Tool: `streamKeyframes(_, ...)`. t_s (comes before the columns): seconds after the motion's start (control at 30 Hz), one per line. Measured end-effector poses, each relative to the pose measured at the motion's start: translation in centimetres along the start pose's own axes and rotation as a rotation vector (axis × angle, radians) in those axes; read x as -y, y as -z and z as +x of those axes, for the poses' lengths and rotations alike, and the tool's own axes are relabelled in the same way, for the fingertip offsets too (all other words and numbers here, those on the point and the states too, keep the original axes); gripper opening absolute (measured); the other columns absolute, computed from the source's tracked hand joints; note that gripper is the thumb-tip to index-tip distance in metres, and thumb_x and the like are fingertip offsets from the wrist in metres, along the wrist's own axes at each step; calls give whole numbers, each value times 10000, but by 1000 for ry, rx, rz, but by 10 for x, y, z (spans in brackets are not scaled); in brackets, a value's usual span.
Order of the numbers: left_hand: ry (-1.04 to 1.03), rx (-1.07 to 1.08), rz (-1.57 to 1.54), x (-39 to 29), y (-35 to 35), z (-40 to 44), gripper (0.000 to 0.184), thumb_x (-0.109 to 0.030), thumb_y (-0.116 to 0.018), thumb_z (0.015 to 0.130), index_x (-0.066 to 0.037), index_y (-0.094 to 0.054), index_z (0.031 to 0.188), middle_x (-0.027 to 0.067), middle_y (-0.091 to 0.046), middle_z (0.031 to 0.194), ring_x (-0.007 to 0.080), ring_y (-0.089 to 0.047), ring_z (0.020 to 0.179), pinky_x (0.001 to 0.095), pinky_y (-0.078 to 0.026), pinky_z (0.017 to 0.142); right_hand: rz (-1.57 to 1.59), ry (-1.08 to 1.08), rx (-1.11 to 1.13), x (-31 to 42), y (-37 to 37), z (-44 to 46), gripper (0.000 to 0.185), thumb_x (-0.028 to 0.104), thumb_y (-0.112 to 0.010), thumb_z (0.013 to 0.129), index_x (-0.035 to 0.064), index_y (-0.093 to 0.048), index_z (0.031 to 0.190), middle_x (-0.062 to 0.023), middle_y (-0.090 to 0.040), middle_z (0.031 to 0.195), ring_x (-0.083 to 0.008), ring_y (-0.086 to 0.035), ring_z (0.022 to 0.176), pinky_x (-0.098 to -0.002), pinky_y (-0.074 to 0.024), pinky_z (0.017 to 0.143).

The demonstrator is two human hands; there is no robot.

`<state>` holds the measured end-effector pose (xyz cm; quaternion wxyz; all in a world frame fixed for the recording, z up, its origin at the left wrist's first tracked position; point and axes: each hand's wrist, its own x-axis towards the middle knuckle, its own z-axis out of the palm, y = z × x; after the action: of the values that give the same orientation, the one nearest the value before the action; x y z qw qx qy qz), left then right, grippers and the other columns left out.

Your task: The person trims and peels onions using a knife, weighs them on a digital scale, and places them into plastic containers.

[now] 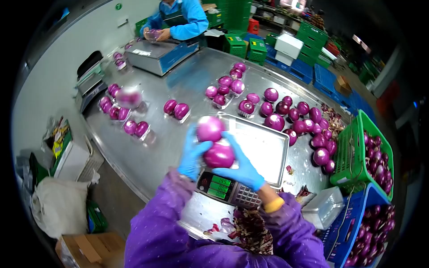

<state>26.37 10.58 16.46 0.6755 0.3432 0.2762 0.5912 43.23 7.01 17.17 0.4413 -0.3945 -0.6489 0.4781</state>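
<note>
Both my hands wear blue gloves and are raised over the near side of a digital scale. My left hand [192, 154] curls around the left side of two peeled red onions [219, 155], which sit one beyond the other. From the right, my right hand [241, 165] closes on the same pair. Whether a clear tray lies under these onions I cannot make out, as blur and fingers cover it. Below the hands, the scale's display [220, 185] is lit green beside its keypad [247, 196]. The scale's metal pan [263, 147] lies just beyond my right hand and carries nothing.
Loose red onions [274, 122] crowd the table's right side. Packed clear trays of onions [177, 110] stand left and beyond. A green crate [351, 156] and blue crate [342, 228] hold more onions, near stacked clear trays [324, 207]. Across the table, a co-worker [187, 20] handles a pack.
</note>
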Motion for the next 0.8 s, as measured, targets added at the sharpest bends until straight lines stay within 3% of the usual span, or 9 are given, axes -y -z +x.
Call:
streamKeyframes(0.17, -131, -252, 144, -26, 135, -17, 850, -56, -632, 823, -73, -126, 1506, 171, -271, 1491, 293, -341, 1354, 422, -321, 1114, 56, -67, 205, -46, -99, 66, 968, 277, -800, 733, 48, -230, 1481, -201, -332, 1462, -294, -374, 1334, -355, -304, 1115)
streamKeyframes(0.37, -204, -420, 149, -3, 236, -34, 874, -42, -629, 827, -69, -91, 1515, 158, -157, 1552, 283, -243, 1404, 403, -253, 1143, 141, -269, 341, -123, -182, 116, 960, 306, -798, 710, 28, -272, 1465, -217, -425, 1400, -297, -440, 1277, -342, -338, 1085)
streamKeyframes(0.43, -309, -331, 434, 8, 241, -32, 964, -4, -687, 753, -69, -103, 1517, 147, -121, 1563, 289, -212, 1415, 389, -167, 1168, 69, -304, 374, -120, -181, 122, 923, 265, -780, 705, 31, -290, 1451, -217, -440, 1390, -334, -452, 1267, -353, -353, 1074)
streamKeyframes(0.5, -257, -330, 562, 23, 251, -27, 1017, -7, -738, 704, -69, -127, 1514, 146, -128, 1559, 297, -197, 1417, 401, -163, 1170, -255, -268, 425, -123, -178, 128, 906, 250, -770, 700, 35, -300, 1444, -222, -429, 1398, -355, -451, 1266, -358, -352, 1075)
streamKeyframes(0.53, -276, -360, 608, 26, 251, -25, 1034, -23, -756, 691, -70, -132, 1513, 149, -131, 1557, 300, -189, 1419, 407, -160, 1171, -336, -273, 358, -124, -177, 125, 864, 227, -742, 723, 53, -298, 1444, -231, -441, 1378, -376, -450, 1256, -392, -356, 1072)
streamKeyframes(0.63, -310, -445, 783, 31, 245, 1, 1063, -68, -798, 668, -71, -150, 1510, 158, -139, 1551, 311, -169, 1423, 423, -153, 1171, -339, 106, 178, -100, -137, 96, 774, 242, -714, 782, 71, -337, 1436, -209, -452, 1379, -349, -448, 1269, -406, -364, 1066)
streamKeyframes(0.7, -302, -550, 962, 42, 257, 30, 1052, -97, -809, 672, -69, -168, 1505, 166, -143, 1547, 319, -161, 1424, 433, -154, 1170, -169, 60, 141, -53, -82, 63, 655, 254, -678, 841, 66, -403, 1405, -177, -463, 1385, -317, -458, 1272, -401, -375, 1054)
streamKeyframes(0.73, -347, -565, 844, 52, 266, 50, 1028, -127, -815, 685, -64, -189, 1499, 177, -144, 1543, 321, -170, 1421, 431, -163, 1168, -155, -37, 88, -40, -53, 43, 555, 245, -661, 871, 57, -475, 1358, -140, -491, 1376, -266, -486, 1251, -365, -385, 1042)
streamKeyframes(0.8, -370, -694, 982, 56, 255, 87, 1042, -259, -827, 704, -54, -181, 1495, 204, -128, 1542, 349, -195, 1411, 442, -192, 1161, -200, -39, -222, -32, 2, -12, 435, 159, -649, 886, 40, -544, 1291, -106, -580, 1274, -218, -528, 1195, -340, -396, 1027)
